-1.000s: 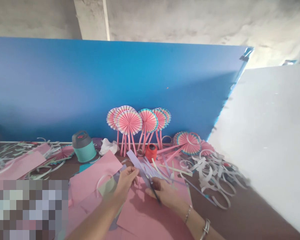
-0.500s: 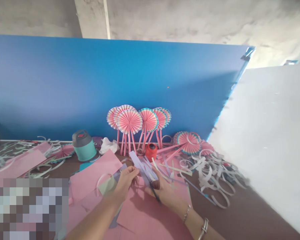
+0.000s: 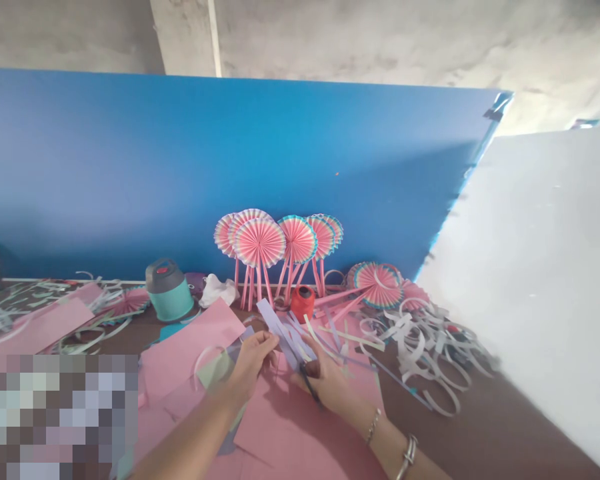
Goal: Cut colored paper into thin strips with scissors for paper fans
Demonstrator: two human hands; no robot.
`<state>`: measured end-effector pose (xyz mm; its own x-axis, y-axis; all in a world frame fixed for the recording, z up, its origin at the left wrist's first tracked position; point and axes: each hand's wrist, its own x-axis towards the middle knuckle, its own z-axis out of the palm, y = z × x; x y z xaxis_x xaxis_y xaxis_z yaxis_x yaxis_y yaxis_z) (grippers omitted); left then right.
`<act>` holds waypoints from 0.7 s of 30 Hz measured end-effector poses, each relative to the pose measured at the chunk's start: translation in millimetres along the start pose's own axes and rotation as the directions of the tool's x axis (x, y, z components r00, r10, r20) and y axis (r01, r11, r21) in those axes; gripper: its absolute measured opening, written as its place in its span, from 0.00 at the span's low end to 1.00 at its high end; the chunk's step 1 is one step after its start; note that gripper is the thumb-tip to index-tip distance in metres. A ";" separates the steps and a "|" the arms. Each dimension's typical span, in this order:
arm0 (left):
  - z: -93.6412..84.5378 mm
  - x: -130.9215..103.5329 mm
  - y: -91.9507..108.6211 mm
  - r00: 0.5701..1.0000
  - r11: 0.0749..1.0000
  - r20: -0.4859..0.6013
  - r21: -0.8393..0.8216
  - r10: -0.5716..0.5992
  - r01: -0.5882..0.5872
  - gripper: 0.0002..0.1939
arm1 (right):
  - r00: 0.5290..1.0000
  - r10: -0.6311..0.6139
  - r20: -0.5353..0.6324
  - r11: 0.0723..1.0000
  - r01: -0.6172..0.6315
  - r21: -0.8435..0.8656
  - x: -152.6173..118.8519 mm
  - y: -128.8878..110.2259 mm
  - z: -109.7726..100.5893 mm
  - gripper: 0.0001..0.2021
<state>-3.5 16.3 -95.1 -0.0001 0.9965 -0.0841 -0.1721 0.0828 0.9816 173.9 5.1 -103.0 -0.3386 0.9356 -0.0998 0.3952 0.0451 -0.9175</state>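
Note:
My left hand (image 3: 256, 360) is closed, pinching the edge of a lavender paper strip (image 3: 270, 315) that slants up toward the back of the table. In my right hand (image 3: 325, 380) are dark-handled scissors (image 3: 310, 385), their blades at the strip and partly hidden by the paper and fingers. More thin lavender and pale green strips (image 3: 325, 337) lie just beyond my right hand. Beneath both hands is a large pink paper sheet (image 3: 300, 433), with another pink sheet (image 3: 190, 347) and a pale green piece (image 3: 215, 371) to the left.
Several pink pleated paper fans (image 3: 259, 243) stand against the blue panel (image 3: 180, 160). A red thread spool (image 3: 303, 305) sits before them. A teal-and-grey container (image 3: 169, 293) stands left, beside crumpled white material (image 3: 219, 291). Curled paper scraps (image 3: 425, 347) heap up at right, near a lying fan (image 3: 377, 285).

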 end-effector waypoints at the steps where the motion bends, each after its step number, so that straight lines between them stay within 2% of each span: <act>1: 0.0 0.0 0.3 1.000 1.000 -0.003 0.005 -0.002 0.002 0.16 | 1.000 0.003 0.005 1.000 -0.004 0.007 0.3 0.4 0.3 0.38; 6: 0.4 -0.7 1.7 1.000 1.000 -0.009 0.023 -0.006 0.006 0.16 | 1.000 0.002 0.018 0.999 -0.003 0.037 0.5 -1.2 0.5 0.38; 21: 0.4 -2.6 4.4 1.000 1.000 0.011 0.014 -0.010 0.010 0.16 | 1.000 -0.007 -0.015 0.999 0.007 -0.039 1.7 -2.6 -0.9 0.34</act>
<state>-3.9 14.0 -90.5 0.0122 0.9957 -0.0924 -0.1579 0.0931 0.9830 173.1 6.8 -100.5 -0.3287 0.9404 -0.0872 0.4256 0.0650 -0.9026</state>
